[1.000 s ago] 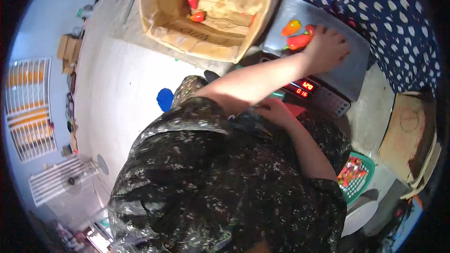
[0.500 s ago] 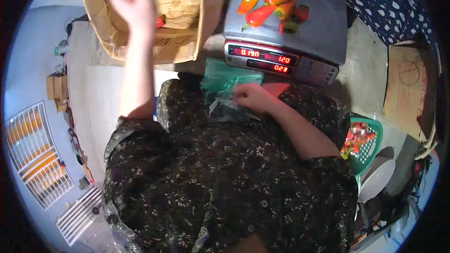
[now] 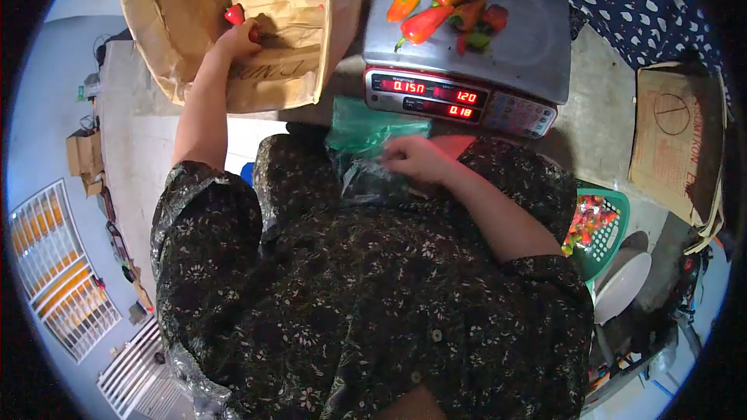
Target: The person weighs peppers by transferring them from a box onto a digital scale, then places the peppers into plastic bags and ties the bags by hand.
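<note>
Inside the cardboard box (image 3: 276, 82), my left hand (image 3: 235, 42) has its fingers closed round a red pepper (image 3: 255, 34), which is mostly covered. Another red pepper (image 3: 234, 15) lies just beyond them. My right hand (image 3: 420, 160) is over my lap, fingers curled in a pinch on the thin plastic bag (image 3: 362, 129), green at its upper part and clear lower down. To the right of the box, the scale (image 3: 521, 43) bears several red, orange and greenish peppers (image 3: 426, 23); its red display is lit.
A green basket (image 3: 616, 225) of small wrapped items and a white bowl (image 3: 625, 288) stand at the right. Beyond them is a flattened cardboard box (image 3: 673, 136). Dark patterned cloth (image 3: 661, 23) hangs at the upper right.
My left hand has moved from the scale to the box and down inside it, closing on a pepper. The scale carries more visible peppers, uncovered. My right hand stays near the bag.
</note>
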